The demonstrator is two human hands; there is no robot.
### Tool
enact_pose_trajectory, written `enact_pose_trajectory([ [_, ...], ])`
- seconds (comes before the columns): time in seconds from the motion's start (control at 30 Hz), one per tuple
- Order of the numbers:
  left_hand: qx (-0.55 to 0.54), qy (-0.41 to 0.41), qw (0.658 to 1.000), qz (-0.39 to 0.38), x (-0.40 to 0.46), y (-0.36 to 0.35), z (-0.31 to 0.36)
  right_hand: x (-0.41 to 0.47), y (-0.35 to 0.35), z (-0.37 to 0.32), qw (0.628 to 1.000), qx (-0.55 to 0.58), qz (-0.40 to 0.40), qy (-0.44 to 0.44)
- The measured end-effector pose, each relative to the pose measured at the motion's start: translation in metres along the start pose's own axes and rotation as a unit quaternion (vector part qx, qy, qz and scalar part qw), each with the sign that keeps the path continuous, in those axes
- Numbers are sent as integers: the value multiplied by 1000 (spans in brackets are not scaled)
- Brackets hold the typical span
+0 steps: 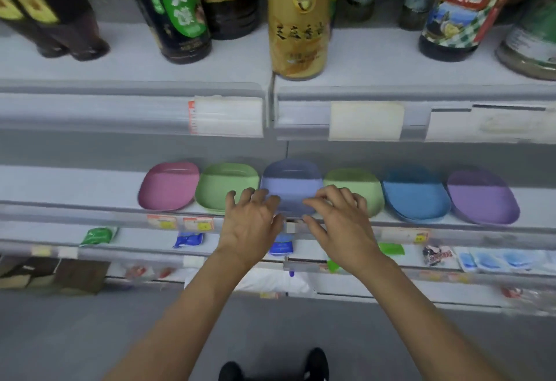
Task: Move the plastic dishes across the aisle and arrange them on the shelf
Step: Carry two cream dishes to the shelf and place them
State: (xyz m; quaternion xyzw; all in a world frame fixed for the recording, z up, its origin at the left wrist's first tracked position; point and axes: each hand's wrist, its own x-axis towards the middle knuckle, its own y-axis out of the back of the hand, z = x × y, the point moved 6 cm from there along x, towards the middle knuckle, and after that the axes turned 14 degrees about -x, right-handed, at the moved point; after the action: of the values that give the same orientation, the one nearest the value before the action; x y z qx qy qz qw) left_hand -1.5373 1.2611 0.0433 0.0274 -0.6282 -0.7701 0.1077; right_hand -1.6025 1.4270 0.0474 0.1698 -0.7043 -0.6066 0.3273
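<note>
Both my forearms reach out from below toward the shelf [75, 188], and down between them I can just see the dark toes of my shoes [316, 362] on the grey floor. My left hand [251, 221] and right hand [337, 221] sit at the front edge of the periwinkle dish [290, 182], one at each near corner; my fingers [258, 195] are loosely spread and bent over its rim, touching it, though I cannot tell whether they pinch the edge or only rest on it. That dish stands in the middle of a row: a pink dish [168, 185] and a green dish [225, 185] on its left, a second green dish [355, 182], a blue dish [415, 194] and a purple dish [481, 197] on its right, each just beside or touching its neighbour. Sauce bottles [298, 19] stand on the tier above. I judge I am at the arranging step, seating this dish in its slot. Next it seems to want a small nudge back and square, so its front lines up with the others without shoving the green dishes on either side.
</note>
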Motion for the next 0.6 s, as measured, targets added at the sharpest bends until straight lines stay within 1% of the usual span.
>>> enact_pose_trajectory([
  [0.13,-11,65,997,40,-42,37,-73,34,6,-86,997,36,-15,73],
  [0.27,-6,147,983,112,-124,85,-178,62,6,-224,981,81,-29,175],
  [0.4,-4,253,952,173,-246,135,-297,68,3,-399,949,124,-42,288],
  [0.47,2,312,930,195,-324,160,-358,59,3,-505,927,142,-48,345],
  [0.53,6,360,902,237,-408,186,-411,38,7,-614,897,171,-61,403],
  [0.6,16,413,873,259,-492,213,-456,9,16,-722,861,202,-71,461],
])
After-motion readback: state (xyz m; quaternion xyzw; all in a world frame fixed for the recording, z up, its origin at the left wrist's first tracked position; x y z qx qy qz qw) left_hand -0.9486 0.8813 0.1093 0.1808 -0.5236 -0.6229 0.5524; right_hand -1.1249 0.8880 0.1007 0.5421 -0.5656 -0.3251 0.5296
